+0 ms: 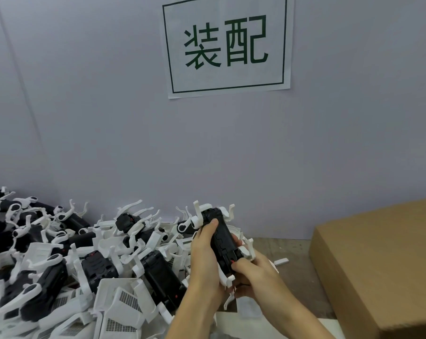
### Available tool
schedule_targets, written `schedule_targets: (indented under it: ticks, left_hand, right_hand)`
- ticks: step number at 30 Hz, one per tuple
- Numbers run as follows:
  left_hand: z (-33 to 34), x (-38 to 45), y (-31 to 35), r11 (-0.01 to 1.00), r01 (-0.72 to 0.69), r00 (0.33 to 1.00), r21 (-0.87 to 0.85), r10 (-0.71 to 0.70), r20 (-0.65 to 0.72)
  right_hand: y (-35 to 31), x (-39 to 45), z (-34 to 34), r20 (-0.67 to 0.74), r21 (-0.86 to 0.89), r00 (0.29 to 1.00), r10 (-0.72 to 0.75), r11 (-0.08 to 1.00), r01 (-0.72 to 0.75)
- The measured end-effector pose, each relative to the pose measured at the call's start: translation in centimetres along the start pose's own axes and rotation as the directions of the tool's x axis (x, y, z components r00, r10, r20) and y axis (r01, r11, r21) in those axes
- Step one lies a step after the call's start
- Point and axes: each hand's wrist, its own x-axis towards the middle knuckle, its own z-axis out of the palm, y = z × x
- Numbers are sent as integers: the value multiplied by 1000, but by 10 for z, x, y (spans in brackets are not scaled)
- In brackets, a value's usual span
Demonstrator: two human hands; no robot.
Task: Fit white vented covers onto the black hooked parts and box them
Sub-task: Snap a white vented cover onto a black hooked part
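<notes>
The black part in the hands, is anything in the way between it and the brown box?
Nothing visible blocks it. Both hands, left hand and right hand, hold the black part, and the cardboard box sits to its right across bare table, with only a small white piece lying there.

The worn brown table [295, 250] carried a big heap of black and white parts [72, 260] at 8 o'clock, a cardboard box [378, 260] at 4 o'clock, and a small white piece [281, 261] between them.
</notes>
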Motion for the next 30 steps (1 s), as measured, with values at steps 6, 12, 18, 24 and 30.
schedule_targets:
  ticks: [6, 12, 18, 24, 30]
  left_hand:
    - [-4, 5, -3, 999, -15, 999, 45, 16, -29]
    - [-4, 3, -2, 999, 0, 1000, 52, 1, -21]
    - [-5, 2, -2, 999, 1, 1000, 45, 0, -7]
    - [-4, 2, -2, 999, 5, 1000, 46, -5, -13]
    - [-5, 5, -4, 996, -30, 999, 80, 33, -34]
  right_hand:
    - [-1, -3, 0, -42, -111, 999, 0, 994, -5]
    - [1, -1, 4, -38, -32, 999, 29, 999, -31]
    - [-1, -1, 2, 22, 27, 1000, 16, 999, -17]
    - [-4, -4, 1, 60, -9, 998, -10, 1000, 11]
    - [-1, -5, 0, 5, -110, 1000, -5, 994, 6]
